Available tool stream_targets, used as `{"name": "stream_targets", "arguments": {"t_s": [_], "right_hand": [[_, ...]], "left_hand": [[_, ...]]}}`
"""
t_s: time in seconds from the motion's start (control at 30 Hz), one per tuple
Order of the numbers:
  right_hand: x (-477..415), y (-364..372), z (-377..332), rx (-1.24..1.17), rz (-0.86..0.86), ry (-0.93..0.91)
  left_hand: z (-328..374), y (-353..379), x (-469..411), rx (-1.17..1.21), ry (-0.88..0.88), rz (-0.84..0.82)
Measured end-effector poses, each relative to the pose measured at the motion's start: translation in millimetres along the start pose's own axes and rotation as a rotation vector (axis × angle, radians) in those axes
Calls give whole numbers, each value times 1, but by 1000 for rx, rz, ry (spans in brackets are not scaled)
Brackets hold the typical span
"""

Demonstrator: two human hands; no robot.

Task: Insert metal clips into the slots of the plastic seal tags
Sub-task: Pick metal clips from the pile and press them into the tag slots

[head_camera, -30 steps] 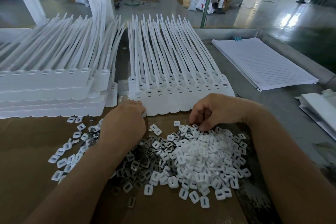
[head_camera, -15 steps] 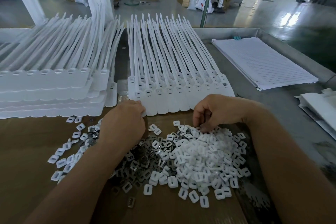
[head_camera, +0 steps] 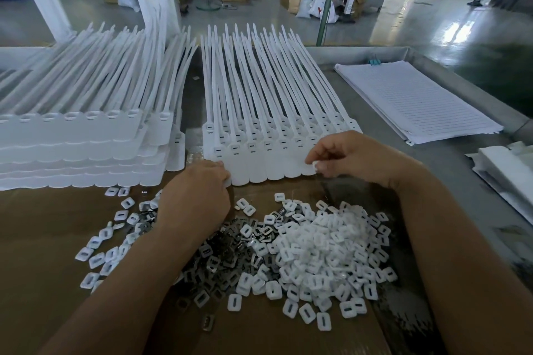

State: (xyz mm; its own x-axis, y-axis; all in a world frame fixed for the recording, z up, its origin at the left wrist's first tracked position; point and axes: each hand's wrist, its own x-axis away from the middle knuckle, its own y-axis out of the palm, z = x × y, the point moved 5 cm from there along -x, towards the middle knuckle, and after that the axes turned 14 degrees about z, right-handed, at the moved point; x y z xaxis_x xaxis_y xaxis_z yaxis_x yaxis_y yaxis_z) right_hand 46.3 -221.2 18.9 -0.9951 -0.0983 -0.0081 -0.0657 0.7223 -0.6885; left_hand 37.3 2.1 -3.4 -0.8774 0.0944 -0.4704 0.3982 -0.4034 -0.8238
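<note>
Presently the right hand (head_camera: 354,158) hangs over the near right end of the row of seal tags (head_camera: 259,153), thumb and forefinger pinching a small white piece (head_camera: 315,165) — whether a metal clip sits in it is too small to tell. Tags lie side by side on the bench (head_camera: 450,181), long axis running straight away from the person, broad heads nearest, slots facing up in a line left to right. The slots closest to the pinched piece lie just beyond the fingertips, away from the body; judged a short reach forward and down. Left hand (head_camera: 199,193) rests knuckles-up on the row's near left corner, fingers curled at the tag edge — gripping or only pressing, cannot tell. It is well apart from the right end, so the right hand is the nearer. Loose metal clips (head_camera: 230,242) and white caps (head_camera: 326,245) are heaped on cardboard (head_camera: 43,239) between the forearms.
</note>
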Motion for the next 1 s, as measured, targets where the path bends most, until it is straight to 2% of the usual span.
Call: {"name": "stream_targets", "arguments": {"t_s": [0.1, 0.27, 0.33, 0.47, 0.67, 0.77, 1.0], "right_hand": [[-5, -15, 5, -15, 211, 18], [-4, -53, 31, -161, 697, 110], [-3, -63, 44, -240, 806, 177], [-7, -65, 65, -216, 837, 263], [-16, -55, 83, -214, 828, 280], [-19, -53, 83, -114, 855, 241], [-27, -45, 82, -61, 818, 279]], "left_hand": [[-1, 0, -1, -2, 2, 5], [0, -1, 0, 10, -5, 13], [0, -1, 0, 13, -5, 14], [0, 1, 0, 13, -7, 5], [0, 2, 0, 13, 0, 2], [0, 2, -1, 10, 10, 0], [1, 3, -2, 8, 26, -2]]}}
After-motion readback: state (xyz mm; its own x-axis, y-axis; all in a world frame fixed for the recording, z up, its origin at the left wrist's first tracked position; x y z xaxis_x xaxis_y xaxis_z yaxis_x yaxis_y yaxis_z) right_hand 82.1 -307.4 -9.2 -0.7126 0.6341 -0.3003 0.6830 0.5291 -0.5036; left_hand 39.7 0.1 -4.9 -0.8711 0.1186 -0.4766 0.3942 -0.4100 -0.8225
